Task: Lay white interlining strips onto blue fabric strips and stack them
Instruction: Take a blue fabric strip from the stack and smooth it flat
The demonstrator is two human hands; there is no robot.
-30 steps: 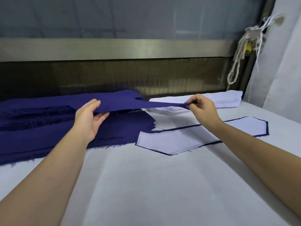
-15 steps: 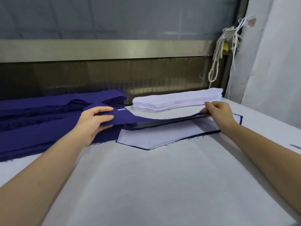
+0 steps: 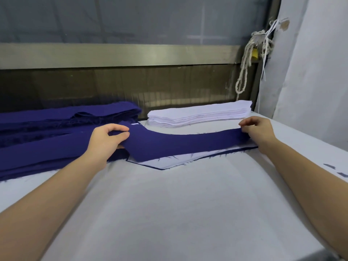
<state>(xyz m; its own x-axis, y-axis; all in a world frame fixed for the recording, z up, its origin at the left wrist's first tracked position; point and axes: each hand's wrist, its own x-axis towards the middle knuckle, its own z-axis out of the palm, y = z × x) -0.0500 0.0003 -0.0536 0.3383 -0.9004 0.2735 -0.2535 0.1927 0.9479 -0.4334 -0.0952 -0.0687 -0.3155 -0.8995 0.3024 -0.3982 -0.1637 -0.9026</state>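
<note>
The blue fabric strip [image 3: 184, 144], a second ago stretched edge-on in the air between the hands, now lies broad side up. It has come down over the white interlining piece [image 3: 169, 161], covering most of it. Left hand [image 3: 107, 140] and right hand [image 3: 258, 130] have lowered with its ends.

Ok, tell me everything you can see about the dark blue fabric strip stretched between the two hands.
The dark blue fabric strip is long, matte and woven-looking, with loose threads fraying along its edges and a small white mark near its left end. The left hand grips its left end and the right hand pinches its right end. It lies slantwise over the white interlining piece edged in blue on the white table.
</note>
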